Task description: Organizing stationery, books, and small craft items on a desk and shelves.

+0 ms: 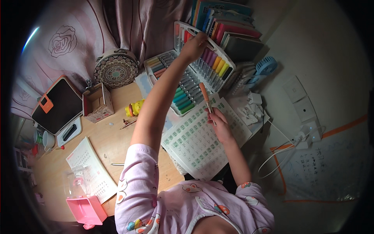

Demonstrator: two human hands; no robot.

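Note:
My right hand (220, 124) is closed round an orange-capped marker (204, 93), held tilted upward over a printed practice sheet (194, 144). My left arm stretches far forward to an opened marker case (184, 110). At its raised half, my left hand (194, 47) is closed by the rim, over the row of markers; what its fingers hold, if anything, is hidden. Yellow and purple markers (210, 58) stand in slots to the right of that hand. Green and teal markers (183, 99) lie in the lower half, among several empty-looking clear slots.
A yellow toy figure (135, 108), an open box (97, 103), a tablet (62, 103) and a round patterned drum (116, 70) stand leftward. An open notebook (91, 167) and pink container (86, 210) lie near left. Books (237, 33), a blue fan (266, 66) and cables (269, 171) are at right.

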